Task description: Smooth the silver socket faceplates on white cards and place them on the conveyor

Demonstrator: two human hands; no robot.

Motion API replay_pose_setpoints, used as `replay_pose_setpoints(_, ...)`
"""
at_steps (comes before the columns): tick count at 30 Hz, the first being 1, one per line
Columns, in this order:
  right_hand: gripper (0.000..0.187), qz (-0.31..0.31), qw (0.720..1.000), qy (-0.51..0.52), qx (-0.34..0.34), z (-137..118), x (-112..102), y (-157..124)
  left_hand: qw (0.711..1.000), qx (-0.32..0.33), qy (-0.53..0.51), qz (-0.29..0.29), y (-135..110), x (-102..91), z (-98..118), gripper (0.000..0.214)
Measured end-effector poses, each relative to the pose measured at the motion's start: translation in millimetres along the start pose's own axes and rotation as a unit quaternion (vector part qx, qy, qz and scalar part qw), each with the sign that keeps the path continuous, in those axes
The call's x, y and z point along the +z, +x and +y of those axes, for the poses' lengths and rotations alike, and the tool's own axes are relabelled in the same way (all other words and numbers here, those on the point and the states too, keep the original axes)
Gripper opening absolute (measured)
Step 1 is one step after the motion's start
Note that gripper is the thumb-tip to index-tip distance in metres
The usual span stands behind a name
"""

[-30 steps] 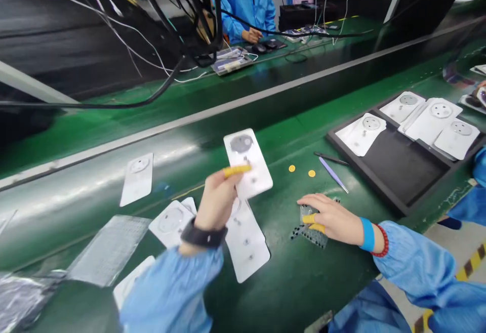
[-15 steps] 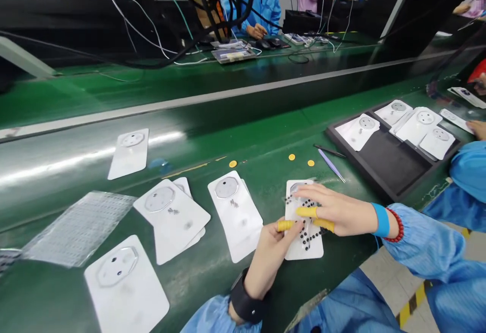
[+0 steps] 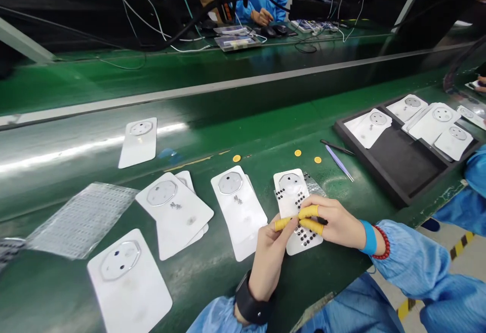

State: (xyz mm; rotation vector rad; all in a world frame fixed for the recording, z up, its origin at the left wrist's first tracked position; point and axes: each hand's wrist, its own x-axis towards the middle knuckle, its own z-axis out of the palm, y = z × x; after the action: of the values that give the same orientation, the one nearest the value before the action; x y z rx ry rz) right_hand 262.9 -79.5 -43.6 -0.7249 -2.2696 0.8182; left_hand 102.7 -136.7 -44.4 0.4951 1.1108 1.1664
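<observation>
A white plate with a round window (image 3: pixel 289 190) lies on the green belt, under a clear sheet of small black dots (image 3: pixel 304 234). My left hand (image 3: pixel 270 252), with a yellow finger cot, pinches at the sheet's lower left edge. My right hand (image 3: pixel 332 222), wearing two yellow cots, presses its closed fingers onto the sheet right beside the left fingertip. What sits between the fingertips is too small to make out. Another white plate (image 3: pixel 239 206) lies just to the left.
More white plates (image 3: pixel 172 211) (image 3: pixel 127 277) (image 3: pixel 138 140) and a clear film sheet (image 3: pixel 81 219) lie to the left. Tweezers (image 3: pixel 339 162) and yellow discs (image 3: pixel 298 153) lie behind. A black tray (image 3: pixel 398 163) holds plates at right. Other people work beyond the belt (image 3: pixel 261 16).
My left hand set the white plate down and came over to the dotted sheet. Both hands have drawn closer together on it; the view shifted slightly.
</observation>
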Motion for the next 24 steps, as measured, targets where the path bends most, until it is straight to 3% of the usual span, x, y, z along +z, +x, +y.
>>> replay_pose_setpoints(6,0.019,0.034,0.971,-0.197,-0.131,-4,11,-5,1.0,0.01,0.021,0.007,0,2.2,0,0.018)
replay_pose_setpoints(8,0.02,0.022,0.965,-0.218,-0.142,-2,12,-5,0.999,0.011,0.043,0.012,1,2.8,-1,0.02)
replay_pose_setpoints(12,0.016,-0.02,0.983,-0.164,-0.076,6,6,-14,0.992,0.026,0.122,0.033,4,-4.3,3,0.025)
replay_pose_setpoints(16,0.011,-0.03,0.997,-0.074,0.022,15,-12,-32,0.975,0.068,0.187,0.099,2,-16.4,12,0.021)
replay_pose_setpoints(18,0.011,-0.017,0.994,0.019,0.105,16,-23,-36,0.976,0.078,0.173,0.104,-4,-17.5,15,0.047)
replay_pose_setpoints(21,0.014,0.046,0.974,0.149,0.166,9,-38,-27,0.994,0.032,0.087,0.056,-13,-12.9,17,0.091)
replay_pose_setpoints(24,0.007,0.109,0.977,0.146,0.113,-5,-44,-6,0.997,-0.051,0.029,-0.054,-18,-9.1,14,0.075)
